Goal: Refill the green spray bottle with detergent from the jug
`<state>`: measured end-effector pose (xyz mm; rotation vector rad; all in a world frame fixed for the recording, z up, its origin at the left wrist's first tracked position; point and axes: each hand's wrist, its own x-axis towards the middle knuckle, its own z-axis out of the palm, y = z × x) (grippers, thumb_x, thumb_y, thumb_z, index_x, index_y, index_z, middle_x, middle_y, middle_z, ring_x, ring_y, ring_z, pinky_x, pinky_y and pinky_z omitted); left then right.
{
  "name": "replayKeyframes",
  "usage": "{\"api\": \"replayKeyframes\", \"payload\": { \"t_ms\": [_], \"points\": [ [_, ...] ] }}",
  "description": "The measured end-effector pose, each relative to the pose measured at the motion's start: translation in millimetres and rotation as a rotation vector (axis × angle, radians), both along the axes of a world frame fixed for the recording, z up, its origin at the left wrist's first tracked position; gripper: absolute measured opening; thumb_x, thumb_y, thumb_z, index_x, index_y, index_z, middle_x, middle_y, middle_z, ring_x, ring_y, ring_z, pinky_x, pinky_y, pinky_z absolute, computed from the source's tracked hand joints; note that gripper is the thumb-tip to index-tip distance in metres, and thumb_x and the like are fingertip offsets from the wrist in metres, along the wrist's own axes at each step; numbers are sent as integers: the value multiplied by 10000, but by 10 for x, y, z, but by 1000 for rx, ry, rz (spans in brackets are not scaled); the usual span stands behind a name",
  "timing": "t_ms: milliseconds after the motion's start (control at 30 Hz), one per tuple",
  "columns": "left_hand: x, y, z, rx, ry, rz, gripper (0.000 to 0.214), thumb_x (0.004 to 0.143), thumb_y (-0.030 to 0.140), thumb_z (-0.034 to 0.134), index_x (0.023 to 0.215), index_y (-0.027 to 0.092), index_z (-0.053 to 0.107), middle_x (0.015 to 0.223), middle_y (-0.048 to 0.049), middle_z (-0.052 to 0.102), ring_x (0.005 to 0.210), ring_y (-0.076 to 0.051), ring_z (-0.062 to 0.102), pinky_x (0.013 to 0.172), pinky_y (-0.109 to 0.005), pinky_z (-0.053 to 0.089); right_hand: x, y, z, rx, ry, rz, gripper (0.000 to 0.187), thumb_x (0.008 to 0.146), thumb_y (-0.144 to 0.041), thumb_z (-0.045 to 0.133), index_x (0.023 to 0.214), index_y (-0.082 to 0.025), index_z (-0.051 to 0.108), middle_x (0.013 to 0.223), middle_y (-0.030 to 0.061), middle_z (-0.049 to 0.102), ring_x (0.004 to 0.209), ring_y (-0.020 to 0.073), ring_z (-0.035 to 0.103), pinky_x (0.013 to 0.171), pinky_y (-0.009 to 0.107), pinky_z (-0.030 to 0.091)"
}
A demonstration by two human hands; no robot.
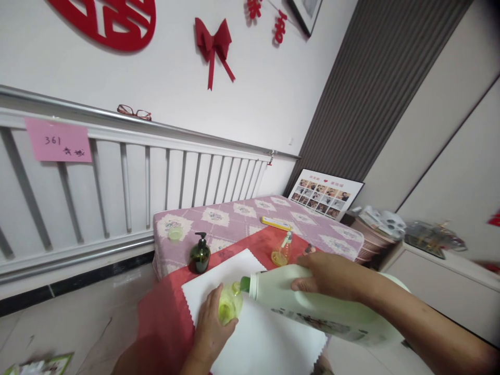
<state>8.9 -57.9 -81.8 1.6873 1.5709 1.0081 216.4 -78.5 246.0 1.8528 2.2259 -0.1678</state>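
My right hand [332,275] grips a large pale green detergent jug [304,307] by its upper side. The jug lies tipped nearly level, its green spout at the mouth of a small clear bottle [229,303]. Wrapped round that bottle is my left hand [214,319], and yellow-green liquid shows inside it. The small bottle leans toward the spout above a white sheet [269,333] with a zigzag edge. A dark green pump bottle [200,254] stands beyond the sheet. To its right is a clear bottle [281,252] with a white top and some yellow liquid.
A red cloth [156,307] lies over the purple patterned tablecloth [226,216]. On it are a pale green lid-like piece [175,233] and a yellow-and-white box [276,223]. A white radiator [156,182] runs along the wall, and a photo board [326,194] leans behind.
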Motion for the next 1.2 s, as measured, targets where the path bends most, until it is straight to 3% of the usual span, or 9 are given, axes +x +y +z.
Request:
{"api": "replayKeyframes", "payload": {
  "t_ms": [1200],
  "points": [
    [-18, 2, 34, -5, 18, -26, 843, 690, 318, 608, 1471, 162, 332, 1533, -108, 433, 1432, -236, 368, 1218, -355, 293, -23, -6, 20, 8, 10, 17, 332, 805, -506, 591, 918, -210, 688, 981, 136, 747, 871, 340, 679, 677, 386, 424]
  ]
}}
